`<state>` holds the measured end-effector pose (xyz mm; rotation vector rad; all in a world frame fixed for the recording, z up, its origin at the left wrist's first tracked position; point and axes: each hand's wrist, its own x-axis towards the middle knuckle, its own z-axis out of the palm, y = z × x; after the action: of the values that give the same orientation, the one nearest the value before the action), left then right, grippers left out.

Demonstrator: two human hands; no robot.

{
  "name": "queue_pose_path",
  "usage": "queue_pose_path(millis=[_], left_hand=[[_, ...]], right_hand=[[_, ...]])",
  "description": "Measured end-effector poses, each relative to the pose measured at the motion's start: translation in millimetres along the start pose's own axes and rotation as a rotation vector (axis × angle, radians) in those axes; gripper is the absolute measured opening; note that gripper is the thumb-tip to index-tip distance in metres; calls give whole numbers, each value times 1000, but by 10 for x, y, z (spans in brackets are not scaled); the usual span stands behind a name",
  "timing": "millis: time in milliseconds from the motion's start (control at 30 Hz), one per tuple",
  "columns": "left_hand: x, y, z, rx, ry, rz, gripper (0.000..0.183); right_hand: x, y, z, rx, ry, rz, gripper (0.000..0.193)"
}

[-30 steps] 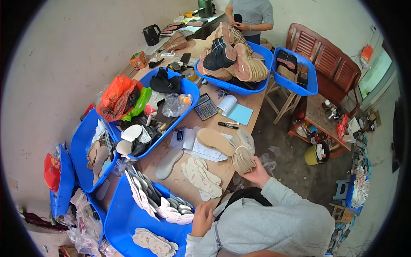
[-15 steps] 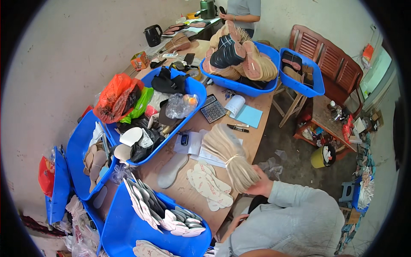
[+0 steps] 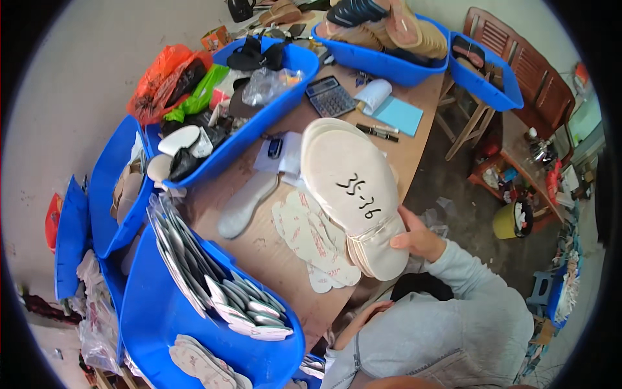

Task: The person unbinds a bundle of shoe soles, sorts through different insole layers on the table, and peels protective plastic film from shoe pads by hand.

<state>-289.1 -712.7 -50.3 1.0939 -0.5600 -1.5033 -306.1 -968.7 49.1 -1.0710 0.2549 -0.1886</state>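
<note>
My right hand (image 3: 420, 238) grips a tied bundle of cream-coloured insoles (image 3: 350, 175) by its narrow end, thumb on the top one. The stack's broad face, with black handwriting, is turned up, and a thin band binds it near my thumb. My left hand (image 3: 372, 316) is low by the table's near edge, beside my grey jacket; its fingers are mostly hidden. Several loose printed white insoles (image 3: 308, 236) lie on the table just left of the bundle. A single grey insole (image 3: 248, 204) lies farther left.
A blue bin (image 3: 214, 324) with grey-and-white insoles stands at the near left. Another blue bin (image 3: 243, 162) holds bags and scraps. A calculator (image 3: 330, 96), pens (image 3: 378, 132) and a blue notepad (image 3: 397, 115) lie beyond the bundle. Farther back, a blue bin (image 3: 389, 68) holds stacked soles.
The bundle has turned from edge-on to broad face up, still in my right hand. The view has shifted, so the back of the table and the person standing there are mostly out of sight.
</note>
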Motion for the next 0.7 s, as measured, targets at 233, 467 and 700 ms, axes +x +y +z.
queue_pose_path(millis=[233, 467, 700], left_hand=[[71, -68, 59, -137, 320, 453, 56], [418, 209, 244, -139, 395, 783, 72], [565, 205, 464, -502, 485, 737, 62]], right_hand=[[-395, 385, -309, -102, -173, 4, 94], [-848, 592, -338, -77, -319, 117, 87], [-1062, 541, -249, -396, -159, 11, 66]])
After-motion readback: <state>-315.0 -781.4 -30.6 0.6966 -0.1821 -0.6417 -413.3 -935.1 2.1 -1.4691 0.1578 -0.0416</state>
